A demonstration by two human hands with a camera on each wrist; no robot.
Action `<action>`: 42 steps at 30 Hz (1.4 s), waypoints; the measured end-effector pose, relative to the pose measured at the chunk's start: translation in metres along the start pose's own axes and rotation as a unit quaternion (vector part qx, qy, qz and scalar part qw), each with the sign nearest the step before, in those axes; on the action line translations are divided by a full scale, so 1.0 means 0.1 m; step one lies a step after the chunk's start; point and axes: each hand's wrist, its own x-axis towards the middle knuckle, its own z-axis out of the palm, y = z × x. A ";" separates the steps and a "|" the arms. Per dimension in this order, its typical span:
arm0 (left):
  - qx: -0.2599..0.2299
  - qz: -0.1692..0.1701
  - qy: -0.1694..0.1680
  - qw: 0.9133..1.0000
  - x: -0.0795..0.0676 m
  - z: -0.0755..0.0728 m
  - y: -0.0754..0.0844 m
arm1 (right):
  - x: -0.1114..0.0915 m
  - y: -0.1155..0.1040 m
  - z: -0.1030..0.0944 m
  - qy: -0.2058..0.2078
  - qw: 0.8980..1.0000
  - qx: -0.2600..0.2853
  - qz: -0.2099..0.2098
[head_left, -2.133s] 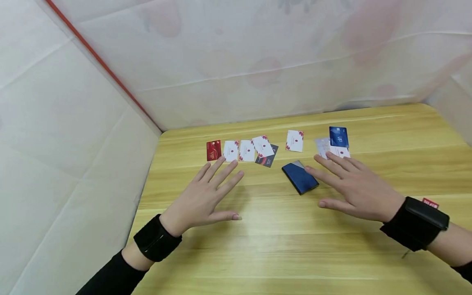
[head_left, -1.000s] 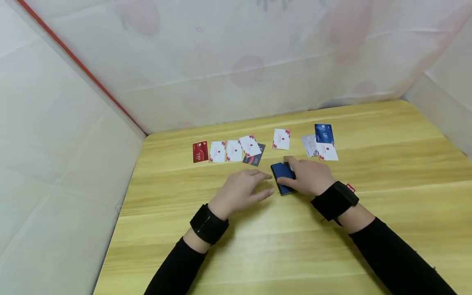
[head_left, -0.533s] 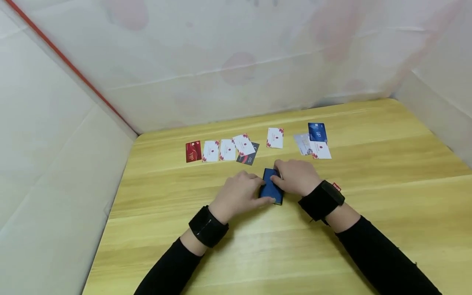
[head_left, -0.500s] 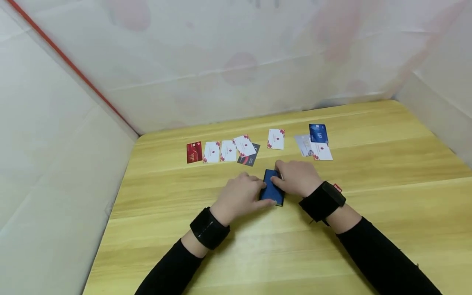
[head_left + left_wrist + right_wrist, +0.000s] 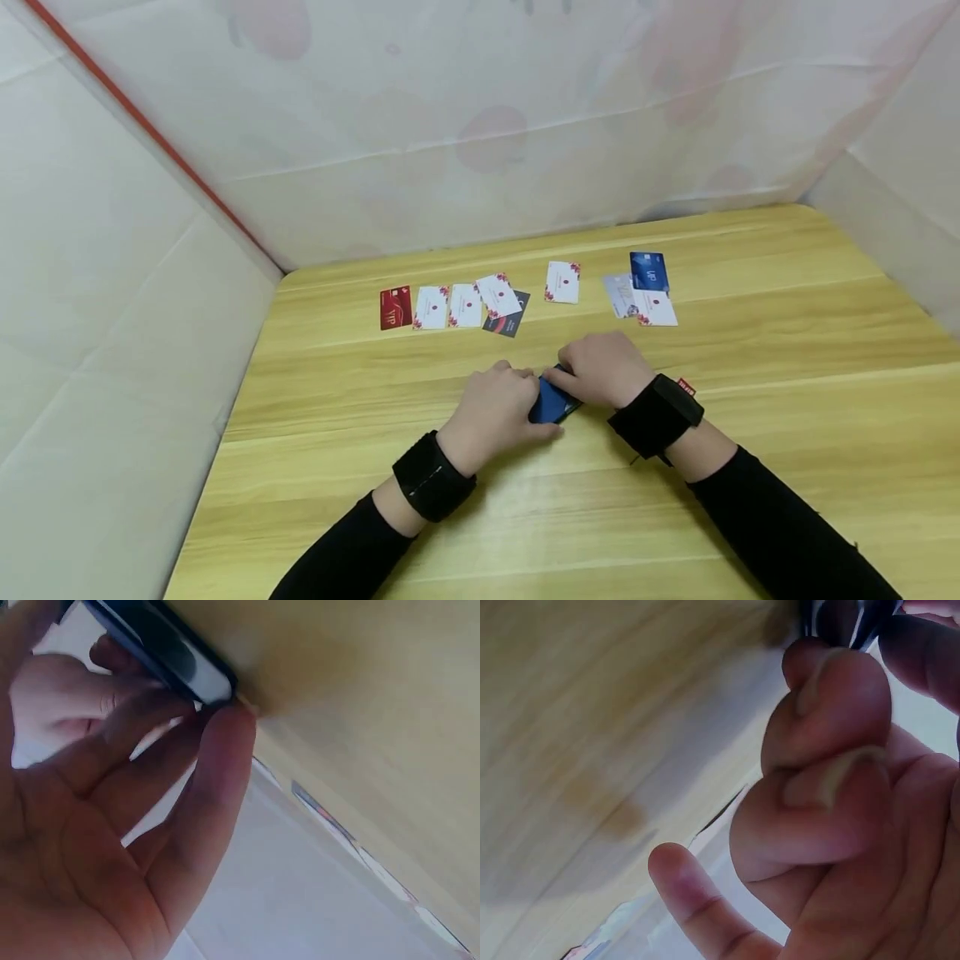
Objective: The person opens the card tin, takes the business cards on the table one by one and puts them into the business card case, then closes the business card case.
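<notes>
A small dark blue card holder (image 5: 551,406) is held between both hands, low over the middle of the table. My left hand (image 5: 491,417) pinches its left end, thumb on the near side and fingers on the far side. My right hand (image 5: 611,371) grips the opposite end, its thumb lying along the top and the other fingers curled. In the left wrist view, the underside of the card holder (image 5: 161,645) shows a pale, shiny panel with a dark border. Only a bit of the card holder (image 5: 847,619) appears at the top of the right wrist view.
Beyond the hands lies a row of cards: a red VIP card (image 5: 395,308), several white floral cards (image 5: 562,282), a dark grey card (image 5: 510,321), a silver card (image 5: 619,293) and a blue VIP card (image 5: 648,271). White cloth walls (image 5: 450,125) border the wooden table (image 5: 337,400).
Both hands, spread open above the table at first, have come together and taken hold of the card holder. It has been turned, drawn nearer and tilted. The loose cards lie as before.
</notes>
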 end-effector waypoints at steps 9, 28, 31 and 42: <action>0.041 0.069 0.033 0.996 -0.03 0.01 0.01 | -0.03 0.00 -0.08 -0.011 0.999 0.044 -0.010; 0.042 0.074 -0.015 0.996 -0.08 -0.08 0.08 | -0.09 0.00 -0.22 -0.042 0.983 0.143 -0.105; 0.030 0.075 -0.046 0.996 -0.08 -0.13 0.06 | -0.09 0.01 -0.23 -0.051 0.980 0.158 -0.108; -0.009 0.076 -0.075 0.994 -0.09 -0.17 -0.04 | -0.04 0.08 -0.19 -0.067 0.973 0.198 -0.094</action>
